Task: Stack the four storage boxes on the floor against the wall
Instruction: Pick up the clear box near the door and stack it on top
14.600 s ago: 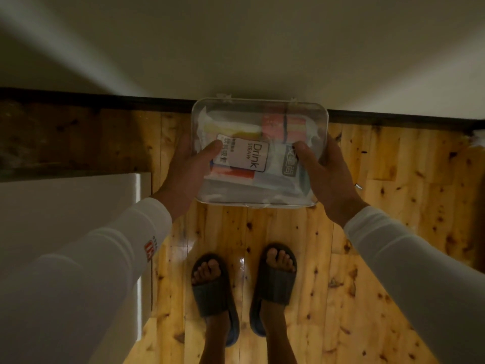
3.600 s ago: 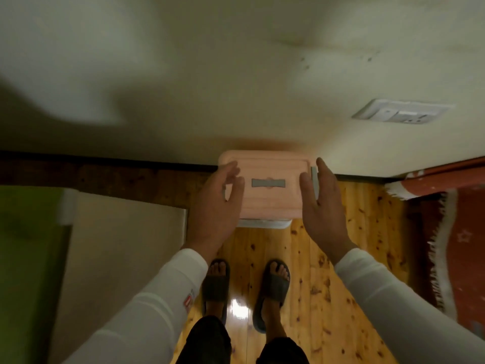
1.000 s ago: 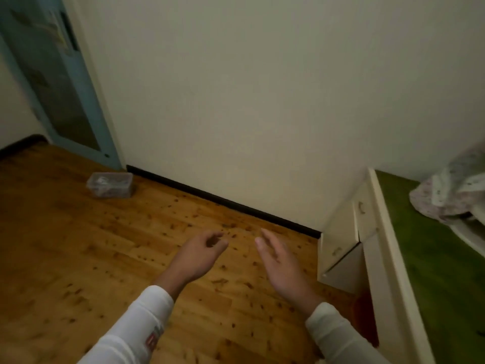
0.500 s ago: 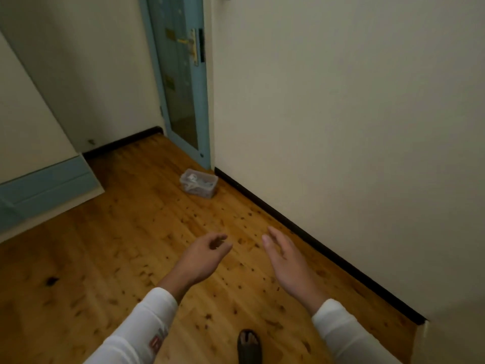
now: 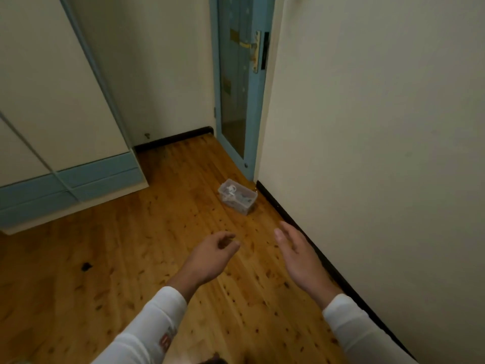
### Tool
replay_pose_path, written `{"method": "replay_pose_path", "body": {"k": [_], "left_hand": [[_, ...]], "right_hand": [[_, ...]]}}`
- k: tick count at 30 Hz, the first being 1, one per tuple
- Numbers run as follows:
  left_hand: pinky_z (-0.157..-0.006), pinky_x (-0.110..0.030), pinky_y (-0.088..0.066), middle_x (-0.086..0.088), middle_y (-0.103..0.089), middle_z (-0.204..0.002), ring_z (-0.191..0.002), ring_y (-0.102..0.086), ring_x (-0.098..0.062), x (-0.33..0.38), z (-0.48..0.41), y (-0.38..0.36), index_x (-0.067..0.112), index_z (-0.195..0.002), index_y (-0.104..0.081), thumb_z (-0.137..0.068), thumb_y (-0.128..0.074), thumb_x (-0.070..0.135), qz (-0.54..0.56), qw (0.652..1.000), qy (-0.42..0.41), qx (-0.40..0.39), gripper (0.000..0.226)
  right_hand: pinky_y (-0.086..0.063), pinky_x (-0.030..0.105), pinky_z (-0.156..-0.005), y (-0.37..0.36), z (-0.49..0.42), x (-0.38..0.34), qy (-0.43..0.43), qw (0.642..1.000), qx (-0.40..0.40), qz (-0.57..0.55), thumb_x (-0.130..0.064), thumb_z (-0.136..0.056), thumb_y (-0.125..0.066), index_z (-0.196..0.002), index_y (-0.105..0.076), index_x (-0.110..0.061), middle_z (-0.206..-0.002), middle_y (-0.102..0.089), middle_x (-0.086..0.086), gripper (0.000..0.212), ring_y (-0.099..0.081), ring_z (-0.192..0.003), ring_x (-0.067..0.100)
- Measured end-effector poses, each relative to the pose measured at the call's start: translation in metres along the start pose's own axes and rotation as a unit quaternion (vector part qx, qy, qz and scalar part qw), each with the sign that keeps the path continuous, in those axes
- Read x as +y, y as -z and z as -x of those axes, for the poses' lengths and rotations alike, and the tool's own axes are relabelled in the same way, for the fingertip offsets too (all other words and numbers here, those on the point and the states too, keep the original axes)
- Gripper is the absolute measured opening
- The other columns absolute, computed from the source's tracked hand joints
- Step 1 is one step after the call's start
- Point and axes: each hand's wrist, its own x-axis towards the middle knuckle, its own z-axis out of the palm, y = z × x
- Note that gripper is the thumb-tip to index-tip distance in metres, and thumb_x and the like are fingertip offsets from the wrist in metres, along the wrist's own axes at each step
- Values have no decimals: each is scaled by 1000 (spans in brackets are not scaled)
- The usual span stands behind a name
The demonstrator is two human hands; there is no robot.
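A small clear plastic storage box [image 5: 237, 196] with white and pale items inside sits on the wooden floor close to the right wall, just before the blue door. My left hand [image 5: 212, 256] is held out in front of me, fingers loosely curled and holding nothing. My right hand [image 5: 295, 252] is beside it, flat and open with fingers apart, near the dark skirting. Both hands are well short of the box. The stack of other boxes is out of view.
A white wall [image 5: 380, 153] with dark skirting runs along the right. A blue-framed glass door [image 5: 237, 80] stands ahead. A white wardrobe with a blue base [image 5: 60, 153] fills the left. Wooden floor [image 5: 131, 258] lies between.
My view has swung further left and forward along the wall; the clear box is now nearer and more central. Both hands stay empty and held out in front.
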Motion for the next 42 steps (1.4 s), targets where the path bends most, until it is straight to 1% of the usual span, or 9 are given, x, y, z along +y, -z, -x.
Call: {"method": "replay_pose_path", "body": {"k": [7, 10, 14, 21, 26, 29, 35, 38, 42], "left_hand": [[-82, -24, -45, 6, -58, -132, -106, -55, -8, -4, -77, 38, 28, -137, -54, -96, -52, 49, -3, 1000, 19, 15, 46], [-94, -26, -43, 4, -59, -133, -115, -54, -10, -4, -123, 61, 26, -136, -55, -96, -53, 46, 2, 1000, 12, 18, 45], [-89, -25, -41, 14, -56, -114, -106, -53, -7, -7, -204, 106, 27, -137, -54, -97, -52, 47, -6, 1000, 4, 3, 45], [-80, -19, -45, 10, -57, -119, -101, -58, -7, -14, -327, 200, 27, -133, -57, -97, -51, 44, -15, 1000, 2, -21, 40], [-75, -20, -45, 13, -58, -117, -89, -56, -1, -10, -407, 234, 26, -133, -56, -98, -51, 43, -11, 998, 7, -62, 39], [-86, -22, -42, 8, -57, -127, -105, -54, -6, -8, -451, 235, 26, -136, -55, -97, -52, 46, -15, 996, 8, -85, 43], [-94, -28, -47, 3, -60, -133, -117, -57, -14, -1, -552, 222, 29, -133, -57, -96, -53, 46, -5, 991, 25, -130, 41], [-78, -20, -47, 6, -62, -127, -104, -57, -11, 7, -608, 212, 34, -131, -58, -96, -52, 47, -14, 990, 26, -141, 38], [-76, -14, -43, 4, -61, -131, -100, -59, -6, 14, -674, 202, 31, -133, -58, -97, -52, 45, -33, 990, 45, -129, 39]], "right_hand": [[-36, 31, -102, -22, -97, -20, 13, 999, -34, 0, -72, -87, -33, -144, -33, -42, -143, -42, -15, 65, -41, -130, 9], [-38, 26, -96, -34, -144, -34, 16, 999, -34, -17, -70, -87, -36, -135, -37, -50, -130, -47, -21, 53, -45, -120, 2], [-39, 21, -86, -63, -224, -58, 10, 999, -16, -47, -67, -88, -38, -121, -38, -56, -111, -47, -33, 35, -47, -104, -8], [-48, 14, -73, -114, -350, -95, -14, 999, -7, -40, -56, -97, -35, -126, -53, -36, -112, -62, -17, 39, -58, -100, -2], [-37, -6, -62, -124, -413, -117, -31, 998, 27, -39, -58, -96, -37, -103, -45, -75, -102, -51, -51, 20, -50, -93, -26], [-29, -10, -53, -120, -450, -120, -59, 997, 34, -47, -53, -97, -39, -91, -39, -84, -93, -45, -59, 32, -40, -87, -37], [-38, -4, -54, -112, -537, -90, -102, 992, 52, -46, -62, -93, -36, -103, -48, -66, -98, -53, -35, 16, -46, -87, -30], [-34, 3, -61, -104, -588, -67, -124, 990, 54, -43, -64, -92, -35, -136, -41, -42, -119, -45, -23, 50, -46, -93, -16], [-26, 4, -75, -97, -649, -41, -138, 989, 41, -35, -61, -93, -37, -146, -35, -32, -137, -44, -14, 60, -38, -115, -2]]}}
